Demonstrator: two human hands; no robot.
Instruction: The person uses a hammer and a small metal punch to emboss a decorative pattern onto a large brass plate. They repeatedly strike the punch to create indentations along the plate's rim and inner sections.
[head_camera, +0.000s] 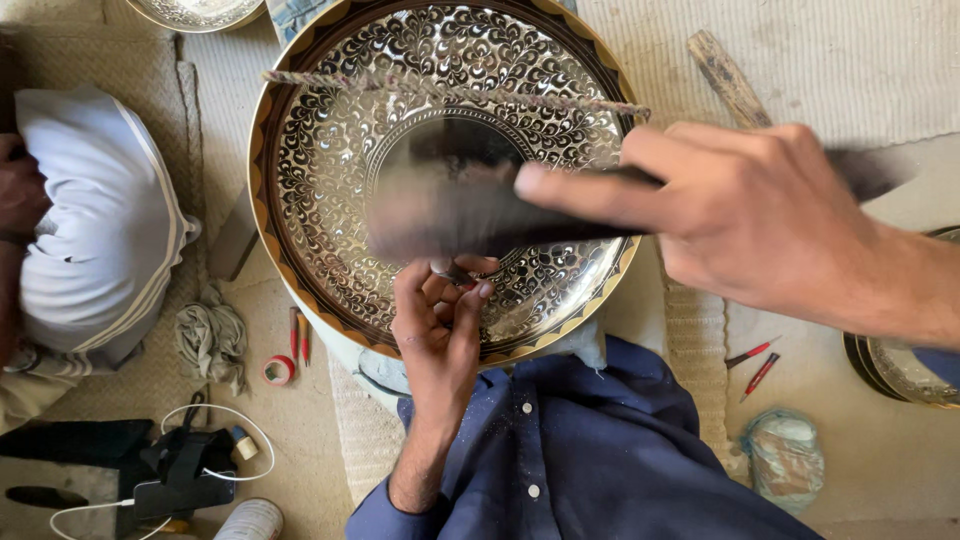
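A: So, where does everything sit around the big round tray (330, 150)?

B: It lies face up at the person's lap, its near rim resting over the blue shirt (600, 450). A twisted cord (450, 92) stretches across its upper half.

A: And the hands?

B: The left hand (440, 320) comes up from below the tray's near rim. Its fingers are pinched tight around a small punch (452, 271), tip down on the tray just below the centre. The right hand (760, 215) reaches in from the tray's right side, fingers clenched around the handle of a hammer (450, 205), whose dark head is blurred over the tray's middle.

A: How far along does the chasing look?

B: I'd judge it well on. Leafy scrollwork fills the wide band between rim and centre ring almost all round. What is left is hard to say, since the blurred hammer head hides much of the centre disc; the punch sits at the centre ring's lower edge, so that patch seems to be in hand.

A: Anything else nearby?

B: Left of the tray, a roll of tape (278, 370) and a rag (212, 338); right of it, two red pencils (755, 365) and a wooden stick (730, 78). Another person's white-clad knee (95, 220) is at far left.
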